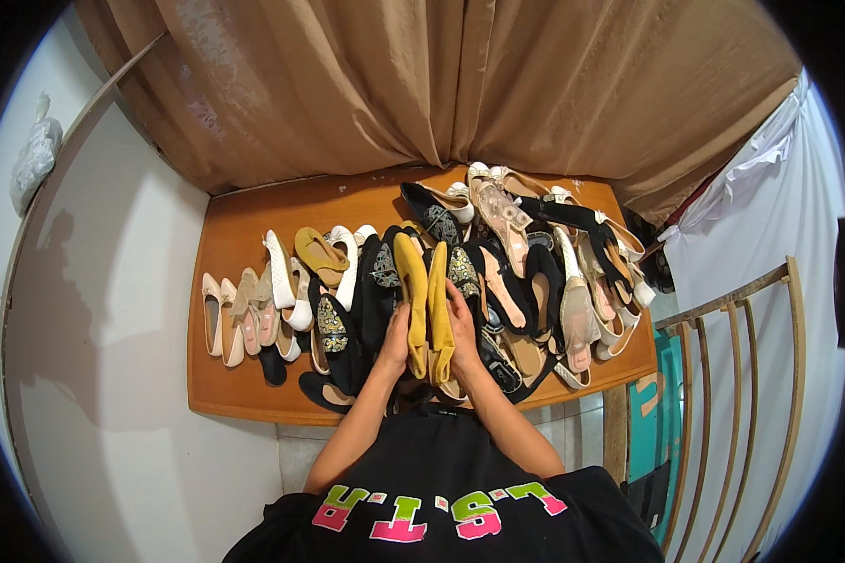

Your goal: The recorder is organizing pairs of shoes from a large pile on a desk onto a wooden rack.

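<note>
as i observe remotely, the left hand [397, 336] grasps one mustard flat [411, 277] and the right hand [462, 328] its mate [438, 314], side by side over the table [235, 211], long axes pointing away from the black shirt [432, 448].

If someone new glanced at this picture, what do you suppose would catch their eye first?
Probably the mustard-yellow shoes at the centre, held by the left hand and right hand. Around them, a jumble of mostly black, white and pale flats covers much of the wooden table. Pink-and-green letters stand out on the black shirt below.
</note>
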